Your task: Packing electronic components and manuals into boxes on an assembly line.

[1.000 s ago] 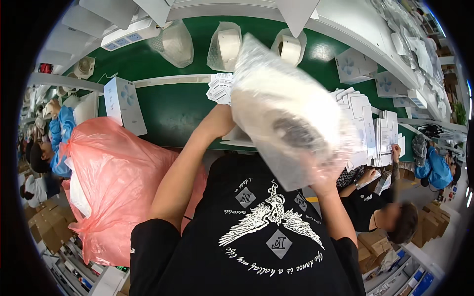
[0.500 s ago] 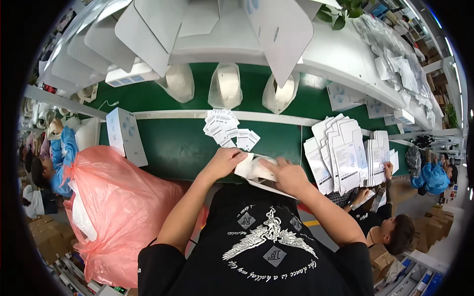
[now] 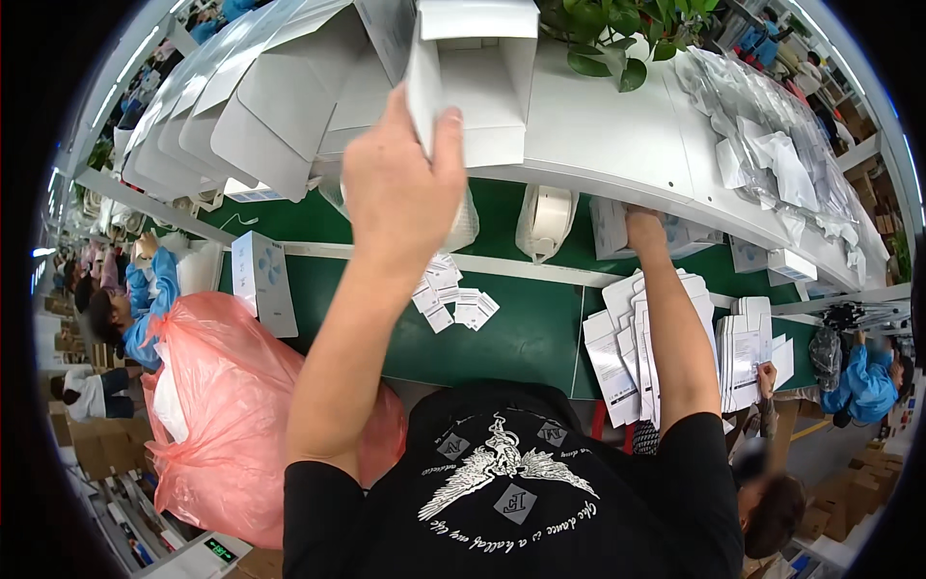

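Matt cardboard box point(image 3: 479, 95); glossy plastic sack point(image 3: 231, 410)

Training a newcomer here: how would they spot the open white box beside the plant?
Find the white shelf across the top. Just left of the green plant is the open white box; unlike boxes further left, it is gripped by the left hand.

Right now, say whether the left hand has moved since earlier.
Yes: the left hand has moved forward, from the near edge of the green table to the white shelf.
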The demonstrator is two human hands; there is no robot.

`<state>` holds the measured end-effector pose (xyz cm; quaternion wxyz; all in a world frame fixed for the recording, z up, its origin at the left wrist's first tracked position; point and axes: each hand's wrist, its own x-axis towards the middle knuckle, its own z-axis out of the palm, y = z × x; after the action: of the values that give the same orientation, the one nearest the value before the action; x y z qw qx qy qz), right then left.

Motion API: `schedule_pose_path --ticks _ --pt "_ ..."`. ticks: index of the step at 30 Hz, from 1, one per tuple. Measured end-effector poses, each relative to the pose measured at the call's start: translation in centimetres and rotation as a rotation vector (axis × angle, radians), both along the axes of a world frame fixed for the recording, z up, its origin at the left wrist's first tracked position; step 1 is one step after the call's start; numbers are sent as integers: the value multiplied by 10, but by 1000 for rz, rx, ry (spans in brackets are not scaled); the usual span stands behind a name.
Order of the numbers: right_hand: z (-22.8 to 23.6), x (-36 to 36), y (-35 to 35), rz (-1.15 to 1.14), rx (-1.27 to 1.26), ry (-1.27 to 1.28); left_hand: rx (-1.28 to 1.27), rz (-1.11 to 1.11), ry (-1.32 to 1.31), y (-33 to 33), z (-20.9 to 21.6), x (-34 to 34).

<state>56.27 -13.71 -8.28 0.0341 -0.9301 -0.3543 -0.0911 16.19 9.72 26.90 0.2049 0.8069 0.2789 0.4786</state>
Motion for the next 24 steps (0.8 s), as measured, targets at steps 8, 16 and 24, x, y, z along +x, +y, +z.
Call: schedule_pose_path --ticks 8,16,24 --pt "110 -107 20 -13 918 -61 -357 348 -351 -69 98 -167" --pt "49 -163 147 -128 135 271 -1227 -94 401 -74 -85 -119" --pt "30 -115 121 -263 135 559 -1361 -18 367 -144 -218 -65"
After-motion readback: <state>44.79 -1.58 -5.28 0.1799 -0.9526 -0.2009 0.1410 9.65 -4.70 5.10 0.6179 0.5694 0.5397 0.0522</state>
